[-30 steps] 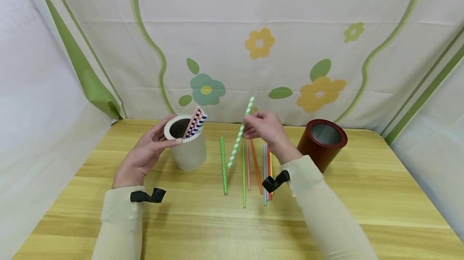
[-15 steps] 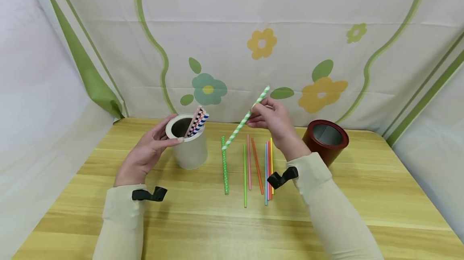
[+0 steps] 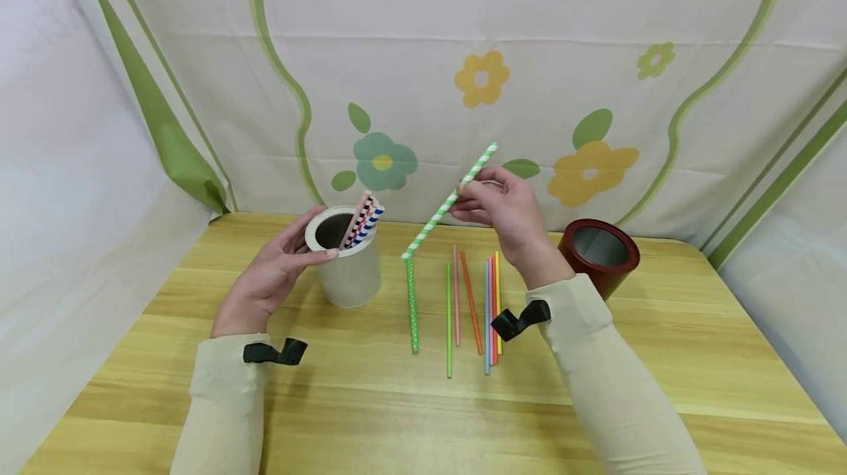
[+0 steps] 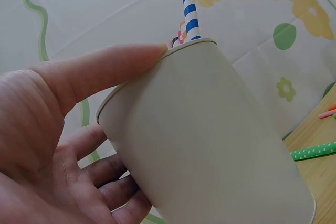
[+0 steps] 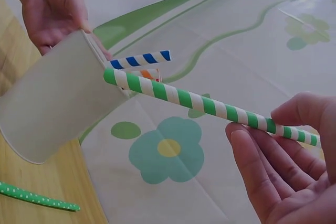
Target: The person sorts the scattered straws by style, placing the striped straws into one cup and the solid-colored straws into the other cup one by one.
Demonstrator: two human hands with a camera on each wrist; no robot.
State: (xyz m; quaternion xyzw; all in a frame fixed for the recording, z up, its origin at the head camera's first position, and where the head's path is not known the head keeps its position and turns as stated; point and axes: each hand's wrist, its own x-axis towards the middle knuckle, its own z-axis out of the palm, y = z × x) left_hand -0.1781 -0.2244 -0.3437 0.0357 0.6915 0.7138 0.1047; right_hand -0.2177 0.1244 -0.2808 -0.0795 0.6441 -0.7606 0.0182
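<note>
Raised and tilted further over, the green-striped straw [image 3: 437, 216] slants right of the white can [image 3: 351, 280], pinched by the right hand [image 3: 511, 212]. The left hand [image 3: 274, 275] grips the can; patterned straws [image 3: 363, 223] lean inside it.

Two cans stand near the back edge of one desk [image 3: 397, 420]: one white can [image 3: 352, 280] and one red can [image 3: 607, 270]. Eight straws lie on it: one dotted straw [image 3: 413, 317], seven plain straws [image 3: 449, 328]. The right hand [image 3: 511, 212] holds one striped straw [image 5: 184, 98]. At least four mixed straws [image 4: 191, 19] are in the white can; overlap hides the exact number.
</note>
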